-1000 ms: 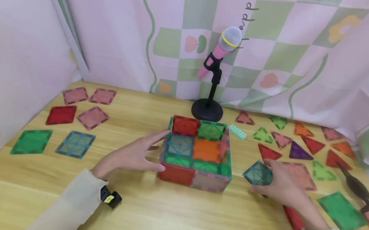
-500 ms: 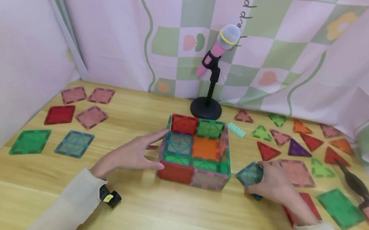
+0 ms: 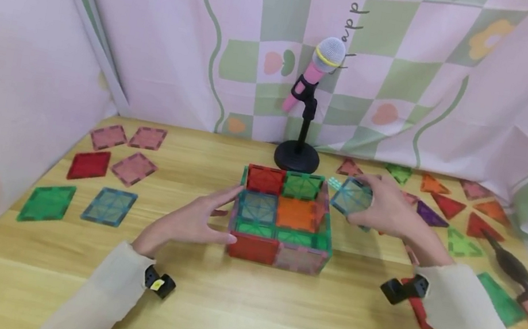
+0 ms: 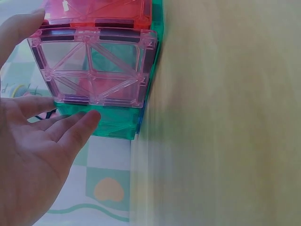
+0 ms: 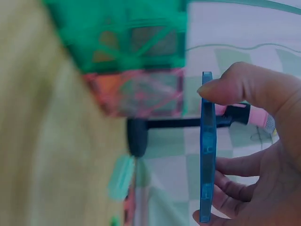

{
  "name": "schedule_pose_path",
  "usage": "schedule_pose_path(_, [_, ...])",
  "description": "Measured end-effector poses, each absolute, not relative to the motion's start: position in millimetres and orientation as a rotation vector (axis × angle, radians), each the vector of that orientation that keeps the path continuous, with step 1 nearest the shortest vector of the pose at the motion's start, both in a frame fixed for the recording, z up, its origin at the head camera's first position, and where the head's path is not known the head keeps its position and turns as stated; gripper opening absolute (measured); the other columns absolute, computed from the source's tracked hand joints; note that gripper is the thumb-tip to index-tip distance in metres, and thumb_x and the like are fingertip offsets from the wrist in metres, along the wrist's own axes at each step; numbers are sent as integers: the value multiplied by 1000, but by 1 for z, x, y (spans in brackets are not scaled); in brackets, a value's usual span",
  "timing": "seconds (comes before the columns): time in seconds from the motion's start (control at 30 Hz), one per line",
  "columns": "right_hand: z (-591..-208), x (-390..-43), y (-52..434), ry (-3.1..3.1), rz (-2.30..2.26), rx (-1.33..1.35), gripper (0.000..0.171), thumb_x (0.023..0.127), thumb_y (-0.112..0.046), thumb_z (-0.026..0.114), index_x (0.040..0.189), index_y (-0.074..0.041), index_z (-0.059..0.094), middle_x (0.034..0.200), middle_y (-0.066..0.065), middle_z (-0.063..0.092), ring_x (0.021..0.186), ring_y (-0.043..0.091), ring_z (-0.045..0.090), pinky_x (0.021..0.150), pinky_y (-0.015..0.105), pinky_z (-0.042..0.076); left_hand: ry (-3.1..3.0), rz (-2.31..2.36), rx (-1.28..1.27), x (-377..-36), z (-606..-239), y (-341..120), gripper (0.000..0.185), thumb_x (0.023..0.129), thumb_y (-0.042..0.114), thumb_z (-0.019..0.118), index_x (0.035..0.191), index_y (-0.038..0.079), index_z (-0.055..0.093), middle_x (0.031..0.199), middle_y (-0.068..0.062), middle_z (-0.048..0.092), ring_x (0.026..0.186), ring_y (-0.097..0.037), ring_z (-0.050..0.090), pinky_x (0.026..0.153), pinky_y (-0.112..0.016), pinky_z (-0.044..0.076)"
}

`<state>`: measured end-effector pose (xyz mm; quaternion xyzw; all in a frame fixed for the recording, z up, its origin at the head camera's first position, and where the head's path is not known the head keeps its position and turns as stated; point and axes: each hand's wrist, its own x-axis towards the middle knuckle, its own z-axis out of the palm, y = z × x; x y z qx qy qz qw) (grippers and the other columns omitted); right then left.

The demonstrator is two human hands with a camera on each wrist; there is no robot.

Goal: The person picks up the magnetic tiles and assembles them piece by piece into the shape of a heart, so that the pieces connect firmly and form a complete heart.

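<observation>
The right hand pinches a blue square tile and holds it up in the air, just right of the tile box. The left hand is spread flat against the box's left wall. The open box holds nothing loose inside.
</observation>
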<state>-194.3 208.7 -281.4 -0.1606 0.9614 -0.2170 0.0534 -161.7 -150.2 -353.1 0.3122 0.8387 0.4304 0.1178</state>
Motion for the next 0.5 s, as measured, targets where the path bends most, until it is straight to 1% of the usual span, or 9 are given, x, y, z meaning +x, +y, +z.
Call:
schedule_pose_path(0.07, [-275,-203,198,2904,-666,-541,82,71,-20,75,141,3,38,127,29,37,97,35,43,70,41,43,2454,1253,905,-161,-353,-150,93,84,20,73,153,8,12,160,-10,9,144,-29,23,105,-42,41])
schedule_pose_path(0.13, [-272,-212,187,2879,-656,-616,80,72,-19,74,142,0,39,131,27,37,104,36,43,78,47,45,2456,1252,896,-161,-352,-150,94,83,20,73,153,8,12,160,-10,9,144,-29,23,105,-42,41])
schedule_pose_path(0.23, [-273,-224,171,2804,-659,-754,76,74,-15,72,142,-2,39,135,25,36,114,36,42,90,53,42,2467,1244,884,-161,-352,-151,94,83,20,74,153,8,12,160,-11,9,144,-28,23,105,-41,41])
schedule_pose_path(0.27, [-274,-228,167,2771,-664,-795,75,74,-13,71,142,-3,40,135,24,36,115,35,41,91,53,42,2468,1241,886,-161,-352,-151,95,83,20,74,153,8,12,160,-11,9,144,-28,23,105,-42,41])
schedule_pose_path(0.37, [-280,-235,158,2674,-665,-883,74,75,-9,69,142,-5,40,135,21,35,112,32,41,87,47,42,2472,1233,898,-161,-354,-151,95,83,21,74,153,8,12,160,-11,8,144,-29,22,105,-42,41])
schedule_pose_path(0.43, [-284,-238,154,2633,-666,-924,73,74,-8,68,142,-5,40,134,20,36,111,31,41,87,45,41,2470,1230,908,-162,-354,-151,95,83,22,74,153,8,11,160,-11,8,144,-29,22,105,-43,41])
schedule_pose_path(0.5, [-287,-239,152,2615,-661,-946,74,75,-8,67,143,-5,39,135,19,35,112,31,41,90,46,41,2471,1229,913,-163,-354,-152,94,84,22,74,153,8,12,160,-11,9,144,-29,22,105,-43,41])
